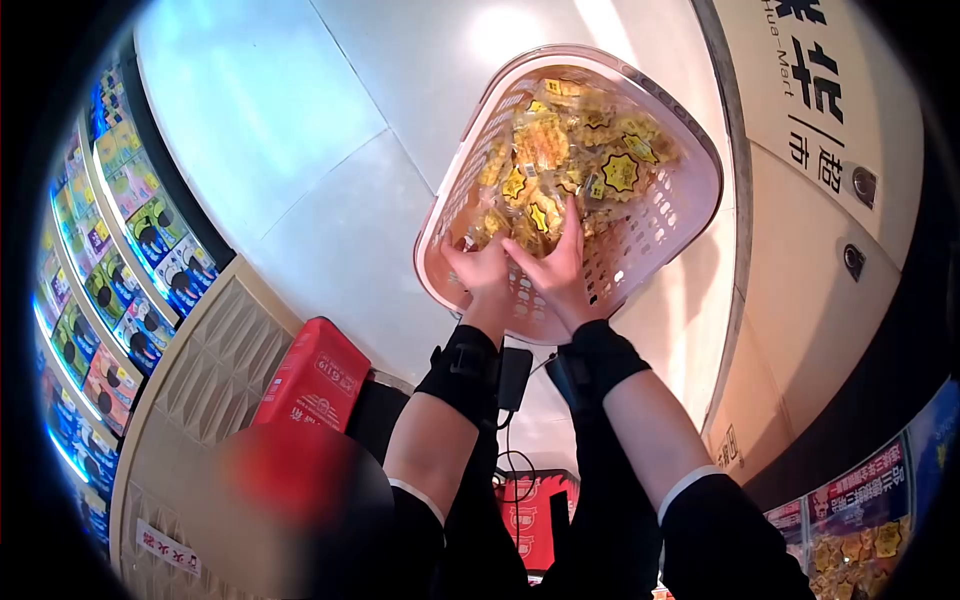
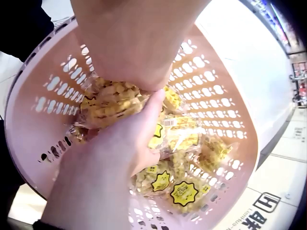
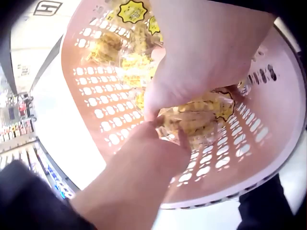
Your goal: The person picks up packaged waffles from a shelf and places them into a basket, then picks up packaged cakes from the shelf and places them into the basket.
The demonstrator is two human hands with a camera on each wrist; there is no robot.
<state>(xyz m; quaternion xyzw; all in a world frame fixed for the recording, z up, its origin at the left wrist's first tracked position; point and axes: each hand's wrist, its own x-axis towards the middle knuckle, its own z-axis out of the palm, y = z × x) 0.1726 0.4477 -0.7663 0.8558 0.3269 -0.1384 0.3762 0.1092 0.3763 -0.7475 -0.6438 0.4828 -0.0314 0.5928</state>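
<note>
Both hands reach into a pink perforated plastic basket (image 1: pixel 655 240) with a heap of clear snack packets (image 1: pixel 540 145) in it. The packets show yellow pieces inside and yellow star-shaped labels. In the head view my left hand (image 1: pixel 478 268) is at the near left end of the heap; the right wrist view shows its thumb and a finger against a snack packet (image 3: pixel 192 120). My right hand (image 1: pixel 558 268) is beside it, thumb spread and fingers around packets; the left wrist view shows its thumb (image 2: pixel 152 103) and bent fingers. The two thumbs come close together. Packets hide some fingertips.
The basket sits on a pale tiled floor (image 1: pixel 300 110). A lit shelf (image 1: pixel 120 240) of colourful packages lines the left, with a red box (image 1: pixel 320 375) near its base. To the right, a curved cream wall (image 1: pixel 790 230) carries dark lettering. Cables (image 1: pixel 512 450) hang between the wrists.
</note>
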